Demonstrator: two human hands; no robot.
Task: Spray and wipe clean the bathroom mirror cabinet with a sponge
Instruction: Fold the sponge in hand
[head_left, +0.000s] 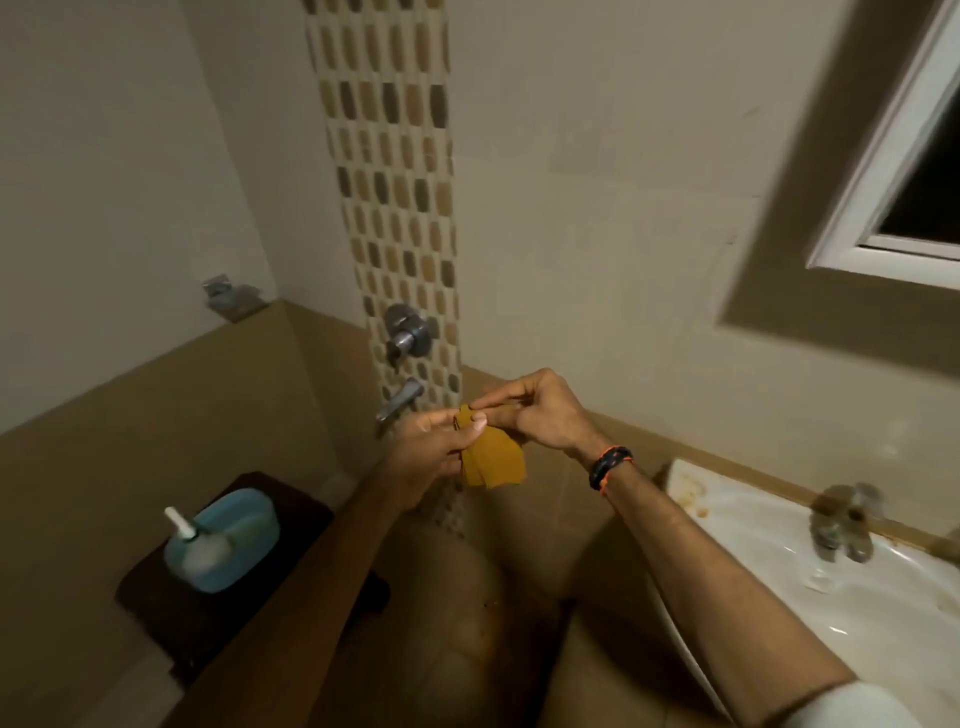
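Head view: both my hands are raised in front of the tiled wall, level with the taps (408, 332). Left hand (431, 447) pinches the top edge of the sponge (491, 462), thumb on its face. Right hand (540, 415) pinches the same top edge from the other side, fingers curled in. The sponge is a thin yellow sheet and hangs below my fingers, touching nothing else.

Handling, my judgement: light, soft and floppy, not fragile. It droops when held by one edge, so for wiping I would fold it and press with a flat palm. May turn slippery once wet.

Mirror cabinet not in view. Sink (883, 613) lower right; blue container (228, 540) lower left. No spray bottle that I can identify.
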